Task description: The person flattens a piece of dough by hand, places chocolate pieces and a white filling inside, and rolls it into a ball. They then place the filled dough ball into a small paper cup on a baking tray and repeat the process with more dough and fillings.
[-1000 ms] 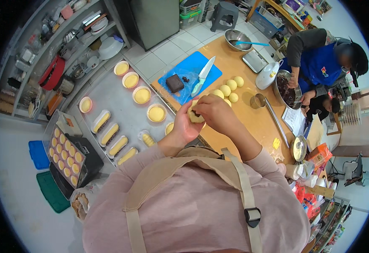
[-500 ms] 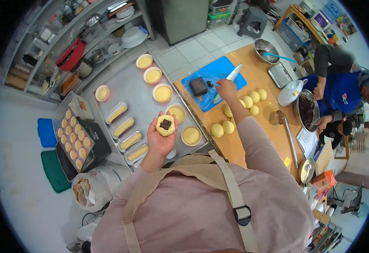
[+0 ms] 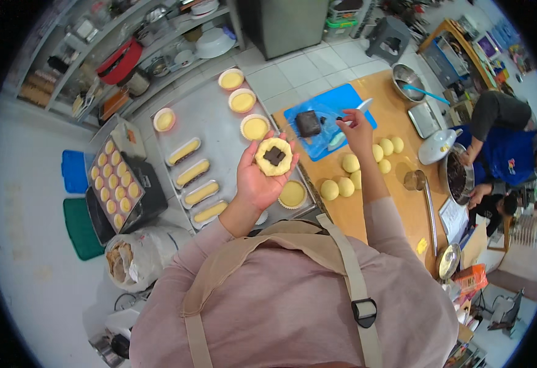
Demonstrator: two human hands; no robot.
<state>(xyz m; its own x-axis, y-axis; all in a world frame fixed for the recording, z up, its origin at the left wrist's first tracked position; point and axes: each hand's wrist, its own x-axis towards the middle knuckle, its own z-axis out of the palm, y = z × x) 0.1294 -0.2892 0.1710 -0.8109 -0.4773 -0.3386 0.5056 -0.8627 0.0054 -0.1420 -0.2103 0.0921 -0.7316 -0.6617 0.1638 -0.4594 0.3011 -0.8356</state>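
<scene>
Filling is what looks to be going on in the head view: a flattened dough round (image 3: 274,157) is being cradled in the open palm of the left hand (image 3: 260,175), fingers spread and cupped under it, with a dark square of chocolate (image 3: 274,156) sitting at its centre. It is being held up over the steel tray table (image 3: 210,126), just above a filled round mould (image 3: 292,194).

The right hand (image 3: 357,130) is being stretched out to the blue cutting board (image 3: 323,116), where the dark chocolate block (image 3: 308,123) is lying. A white-handled knife (image 3: 349,116) seems to be gripped there, fingers curled (how tight the grip is can't be made out).

Judging from that, the next move is probably being set up as closing the dough over the piece, which would call for both hands coming together, so the knife would need putting down flat on the board first.

Room-wise, the plain dough balls (image 3: 354,170) are being kept near the right forearm, so a careless pull back could knock them. The table's front edge is running right under the left wrist, and another person's hand (image 3: 480,194) is being kept well apart at a dark bowl (image 3: 458,181).
</scene>
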